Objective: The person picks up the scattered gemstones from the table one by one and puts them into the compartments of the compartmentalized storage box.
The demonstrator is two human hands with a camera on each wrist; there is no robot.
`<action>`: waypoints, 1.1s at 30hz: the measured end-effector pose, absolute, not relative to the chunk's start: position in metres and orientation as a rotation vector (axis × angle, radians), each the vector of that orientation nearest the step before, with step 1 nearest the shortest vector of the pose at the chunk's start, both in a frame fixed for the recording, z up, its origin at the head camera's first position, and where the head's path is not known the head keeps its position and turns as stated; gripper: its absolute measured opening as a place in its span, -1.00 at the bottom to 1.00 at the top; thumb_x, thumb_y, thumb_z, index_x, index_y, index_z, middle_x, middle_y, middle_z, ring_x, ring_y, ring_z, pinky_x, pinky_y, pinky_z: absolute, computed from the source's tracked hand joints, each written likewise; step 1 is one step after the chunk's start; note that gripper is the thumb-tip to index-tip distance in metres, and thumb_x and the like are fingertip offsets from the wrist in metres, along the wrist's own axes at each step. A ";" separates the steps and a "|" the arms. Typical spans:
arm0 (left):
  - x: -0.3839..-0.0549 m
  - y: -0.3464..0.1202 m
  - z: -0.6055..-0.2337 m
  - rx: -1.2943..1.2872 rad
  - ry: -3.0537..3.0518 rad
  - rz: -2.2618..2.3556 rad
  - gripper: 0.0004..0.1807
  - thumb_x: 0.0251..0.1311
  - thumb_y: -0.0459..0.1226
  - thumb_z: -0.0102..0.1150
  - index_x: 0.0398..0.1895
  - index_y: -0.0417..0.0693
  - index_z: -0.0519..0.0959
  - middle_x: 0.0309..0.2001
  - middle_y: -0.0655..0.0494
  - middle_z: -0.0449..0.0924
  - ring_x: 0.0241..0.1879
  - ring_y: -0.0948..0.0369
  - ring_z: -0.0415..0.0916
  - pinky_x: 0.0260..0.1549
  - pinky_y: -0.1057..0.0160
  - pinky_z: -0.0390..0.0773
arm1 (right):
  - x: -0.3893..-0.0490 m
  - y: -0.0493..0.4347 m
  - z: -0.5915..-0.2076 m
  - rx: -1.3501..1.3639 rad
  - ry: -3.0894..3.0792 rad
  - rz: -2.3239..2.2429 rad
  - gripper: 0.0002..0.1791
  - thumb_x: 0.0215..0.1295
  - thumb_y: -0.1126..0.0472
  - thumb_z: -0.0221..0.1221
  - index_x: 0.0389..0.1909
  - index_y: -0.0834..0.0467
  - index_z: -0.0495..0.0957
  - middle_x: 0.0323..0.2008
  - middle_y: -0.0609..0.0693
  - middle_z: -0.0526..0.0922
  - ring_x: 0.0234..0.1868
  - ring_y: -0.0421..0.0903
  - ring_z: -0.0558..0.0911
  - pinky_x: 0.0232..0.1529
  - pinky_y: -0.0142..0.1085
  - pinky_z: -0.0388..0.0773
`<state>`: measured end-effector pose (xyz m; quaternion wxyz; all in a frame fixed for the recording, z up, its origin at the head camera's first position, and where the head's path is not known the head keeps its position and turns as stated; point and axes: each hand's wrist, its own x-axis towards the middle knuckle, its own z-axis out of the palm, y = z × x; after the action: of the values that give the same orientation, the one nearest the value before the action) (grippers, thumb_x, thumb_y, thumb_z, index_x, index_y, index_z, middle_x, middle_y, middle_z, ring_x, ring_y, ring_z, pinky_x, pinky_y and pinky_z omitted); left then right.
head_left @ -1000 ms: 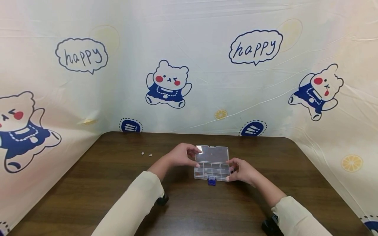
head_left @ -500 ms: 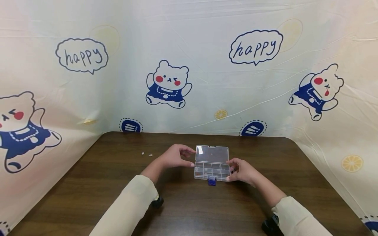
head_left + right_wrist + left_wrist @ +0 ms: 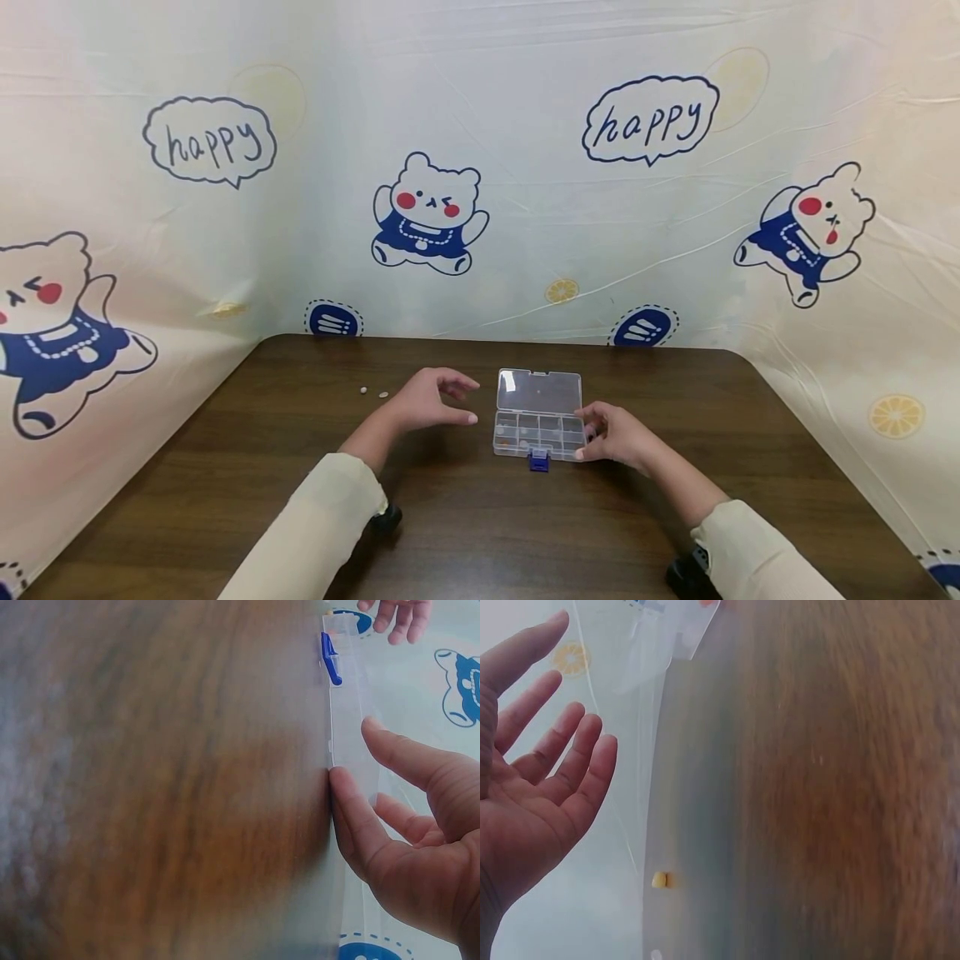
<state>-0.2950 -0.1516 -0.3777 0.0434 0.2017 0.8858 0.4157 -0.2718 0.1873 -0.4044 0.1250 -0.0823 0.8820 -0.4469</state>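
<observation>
A clear plastic compartment box (image 3: 528,435) lies on the table with its transparent lid (image 3: 540,392) folded back. A blue latch (image 3: 539,462) hangs at its front edge. My right hand (image 3: 613,432) holds the box by its right end, thumb at the front corner and index finger near the hinge; its other fingers are partly hidden. My left hand (image 3: 433,398) is apart from the box on its left side, fingers spread and loosely bent. Nothing is in its palm in the left wrist view. Small pale bits show in the box's left compartments.
Two tiny pieces (image 3: 363,390) lie on the brown table (image 3: 465,533) beyond the left hand. One, a yellowish piece (image 3: 660,880), shows in the left wrist view. A printed curtain (image 3: 525,250) stands behind the table.
My left hand has drawn back leftward from the box's left end, where its fingertips had been, to a spot apart from it. The right hand and box have stayed in place.
</observation>
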 end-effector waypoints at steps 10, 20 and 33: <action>-0.292 -0.172 -0.379 0.548 2.756 1.268 -0.49 -0.10 -0.06 0.54 -0.01 0.12 0.65 0.03 0.05 0.61 0.02 0.10 0.55 -0.04 -0.02 0.55 | -0.272 0.189 -0.407 -0.257 2.556 -1.331 -0.26 -0.12 0.36 0.52 0.17 0.26 0.46 -0.21 0.13 0.51 -0.35 -0.04 0.50 -0.29 -0.26 0.51; -0.287 -0.202 -0.380 0.461 2.776 1.302 -0.48 -0.10 -0.05 0.55 0.00 0.10 0.65 0.07 -0.02 0.58 0.06 0.00 0.52 -0.04 -0.01 0.56 | -0.272 0.188 -0.407 -0.259 2.540 -1.340 -0.26 -0.11 0.38 0.51 0.17 0.27 0.45 -0.21 0.14 0.50 -0.35 -0.04 0.51 -0.29 -0.26 0.54; -0.287 -0.242 -0.377 0.341 2.802 1.315 -0.48 -0.04 -0.15 0.53 0.06 0.02 0.63 0.11 -0.09 0.55 0.10 -0.06 0.48 -0.02 -0.03 0.56 | -0.275 0.187 -0.405 -0.220 2.544 -1.316 -0.27 -0.11 0.36 0.51 0.16 0.23 0.46 -0.20 0.13 0.51 -0.31 -0.01 0.52 -0.24 -0.26 0.56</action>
<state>-0.2866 -0.2419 -0.3773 0.0139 0.1094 0.8997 0.4224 -0.2745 0.1875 -0.4052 0.1340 -0.0760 0.8776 -0.4539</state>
